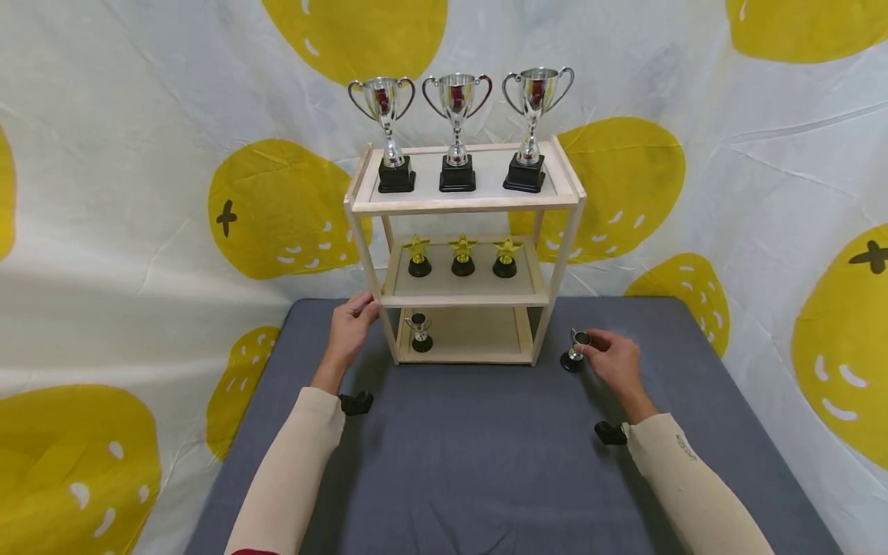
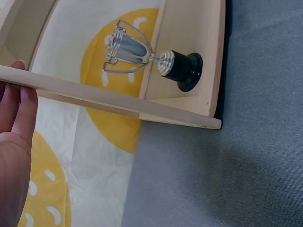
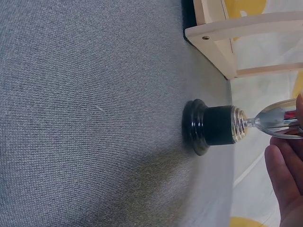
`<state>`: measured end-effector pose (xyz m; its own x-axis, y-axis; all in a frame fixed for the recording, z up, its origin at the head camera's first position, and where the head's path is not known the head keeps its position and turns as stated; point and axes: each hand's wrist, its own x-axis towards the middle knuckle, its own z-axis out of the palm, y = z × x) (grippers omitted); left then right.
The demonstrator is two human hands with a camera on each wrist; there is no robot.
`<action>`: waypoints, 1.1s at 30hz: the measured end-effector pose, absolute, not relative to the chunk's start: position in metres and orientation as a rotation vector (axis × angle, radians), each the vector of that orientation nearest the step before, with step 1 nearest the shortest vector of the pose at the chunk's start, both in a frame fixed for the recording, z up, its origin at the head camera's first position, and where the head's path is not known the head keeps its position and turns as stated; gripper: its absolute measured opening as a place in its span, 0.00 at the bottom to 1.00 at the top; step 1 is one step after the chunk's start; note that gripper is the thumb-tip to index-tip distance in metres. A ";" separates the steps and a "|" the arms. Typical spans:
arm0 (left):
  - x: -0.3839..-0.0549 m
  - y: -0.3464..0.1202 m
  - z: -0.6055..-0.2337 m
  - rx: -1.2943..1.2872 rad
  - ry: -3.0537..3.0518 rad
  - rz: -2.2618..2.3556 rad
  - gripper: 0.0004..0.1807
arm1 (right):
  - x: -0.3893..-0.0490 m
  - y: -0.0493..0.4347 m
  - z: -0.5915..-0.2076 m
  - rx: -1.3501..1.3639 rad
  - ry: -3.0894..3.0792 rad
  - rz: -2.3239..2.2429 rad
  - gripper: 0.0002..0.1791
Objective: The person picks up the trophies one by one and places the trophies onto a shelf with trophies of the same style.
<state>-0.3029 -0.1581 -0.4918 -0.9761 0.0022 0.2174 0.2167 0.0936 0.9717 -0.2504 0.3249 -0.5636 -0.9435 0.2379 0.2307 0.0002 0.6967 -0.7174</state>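
Observation:
My left hand [image 1: 352,324] is at the left upright of a pale wooden shelf [image 1: 472,206]. In the left wrist view its fingers [image 2: 24,111] grip the shelf's post [image 2: 94,97], with one fingertip showing past the far side. My right hand [image 1: 615,361] pinches a small silver trophy cup [image 1: 574,351] by its cup, right of the shelf. The trophy's black base [image 3: 218,125] is upright at the table's surface; whether it touches the cloth I cannot tell. A matching small trophy cup [image 2: 130,49] stands on the bottom tier at the left.
Three large silver trophies [image 1: 457,131] stand on the top tier. On the middle tier are three gold star trophies [image 1: 462,256] with black bases. A grey cloth covers the table [image 1: 479,462]. Behind hangs a white curtain [image 1: 166,154] with yellow fruit prints.

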 end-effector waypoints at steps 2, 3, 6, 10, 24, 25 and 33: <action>-0.303 -0.158 -0.492 -0.212 -2.204 -2.003 0.20 | -0.249 0.324 -0.561 -0.174 -2.605 1.086 0.20; -0.302 -0.158 -0.491 -0.210 -2.208 -2.005 0.20 | -0.248 0.324 -0.561 -0.168 -2.607 1.079 0.20; -0.303 -0.158 -0.491 -0.207 -2.225 -1.998 0.21 | -0.246 0.323 -0.558 -0.152 -2.603 1.062 0.19; -0.303 -0.158 -0.490 -0.199 -2.230 -1.992 0.21 | -0.244 0.321 -0.552 -0.132 -2.599 1.056 0.19; -0.299 -0.156 -0.494 -0.154 -2.239 -1.969 0.20 | -0.222 0.318 -0.544 -0.079 -2.643 1.010 0.17; -0.299 -0.156 -0.494 -0.159 -2.241 -1.965 0.20 | -0.221 0.318 -0.544 -0.077 -2.639 1.004 0.16; -0.299 -0.156 -0.491 -0.167 -2.235 -1.951 0.20 | -0.216 0.311 -0.535 -0.043 -2.606 0.962 0.15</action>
